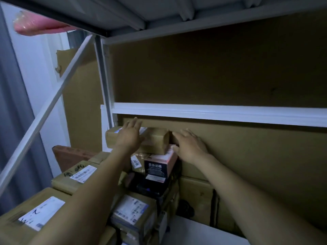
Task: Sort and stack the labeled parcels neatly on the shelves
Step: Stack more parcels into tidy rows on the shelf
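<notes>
A small brown cardboard parcel point(155, 141) with a white label lies on top of a stack at the left end of the shelf, just under the white shelf rail point(212, 113). My left hand point(130, 134) rests flat on its top, fingers straight. My right hand point(190, 145) presses its fingers against the parcel's right end, by the cardboard back panel. Beneath it sit a pink-and-black box point(159, 165) and a brown parcel tagged with a number label point(136, 163).
Labeled cardboard parcels point(83, 174) point(40, 213) point(131, 211) crowd the lower left. A diagonal white brace point(53, 98) crosses the left side. Cardboard sheets point(247, 156) line the shelf's back. A pink bundle point(35, 26) lies on the shelf above.
</notes>
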